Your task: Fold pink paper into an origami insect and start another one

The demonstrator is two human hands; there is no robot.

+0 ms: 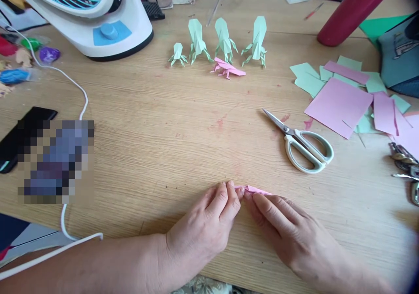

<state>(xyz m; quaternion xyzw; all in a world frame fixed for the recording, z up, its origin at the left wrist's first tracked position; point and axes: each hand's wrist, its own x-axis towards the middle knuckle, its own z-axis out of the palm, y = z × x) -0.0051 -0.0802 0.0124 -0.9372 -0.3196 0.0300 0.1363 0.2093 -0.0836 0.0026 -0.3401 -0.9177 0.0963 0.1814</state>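
Observation:
Between my two hands, close to the table's front edge, is a narrow folded piece of pink paper [253, 189]. My left hand [209, 213] pinches its left end, the fingers curled and covering much of it. From the other side my right hand [291, 228] grips the paper between thumb and fingers. Only a thin pink strip shows, so most of its folds are hidden. Beyond the hands, to the right, lies a pair of scissors [296, 141] with pale handles, its blades closed and pointing up and left.
Several green origami figures [224, 39] stand at the back, a pink origami figure [227, 68] before them. Pink and green paper sheets [340, 104] lie right, near keys [406, 163] and a dark red cylinder [356, 12]. A fan [111, 28], white cable [70, 82] and black object [29, 132] occupy the left.

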